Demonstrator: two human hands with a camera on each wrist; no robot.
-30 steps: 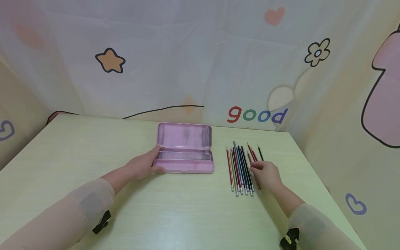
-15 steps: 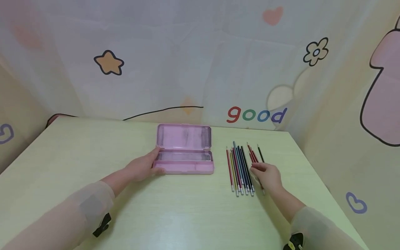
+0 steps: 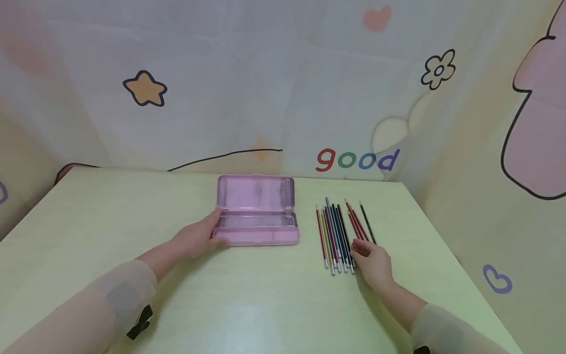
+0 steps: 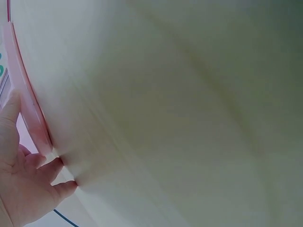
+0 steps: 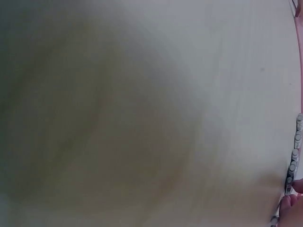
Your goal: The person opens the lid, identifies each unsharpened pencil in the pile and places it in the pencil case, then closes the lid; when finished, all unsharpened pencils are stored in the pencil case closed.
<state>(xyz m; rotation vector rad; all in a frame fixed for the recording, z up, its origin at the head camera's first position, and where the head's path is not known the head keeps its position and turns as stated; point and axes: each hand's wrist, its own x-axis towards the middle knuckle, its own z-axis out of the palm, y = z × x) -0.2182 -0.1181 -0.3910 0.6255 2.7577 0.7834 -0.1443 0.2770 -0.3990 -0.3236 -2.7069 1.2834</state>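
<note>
An open pink pencil case [image 3: 249, 237] lies on the table, lid tipped back. My left hand [image 3: 194, 239] grips its left end, thumb along the front; in the left wrist view the thumb lies at the case's rim and other fingertips touch the table. Right of the case, several pencils [image 3: 333, 236] lie side by side, points away. My right hand [image 3: 375, 265] pinches near the lower end of the dark pencil [image 3: 344, 223] at that row's right edge. Red pencils [image 3: 358, 226] lie beyond this hand, their lower ends hidden under it. Pencil ends [image 5: 294, 155] show beside the fingertips in the right wrist view.
A single dark green pencil [image 3: 367, 221] lies farthest right. The pale table [image 3: 265, 300] reaches back to a printed cloth wall [image 3: 230, 98], with another cloth [image 3: 491, 236] along the right edge.
My right hand has come off the red pencils and shifted toward me, to the row's dark edge pencil. A red pencil's lower end slid right before that. The left hand stays on the case.
</note>
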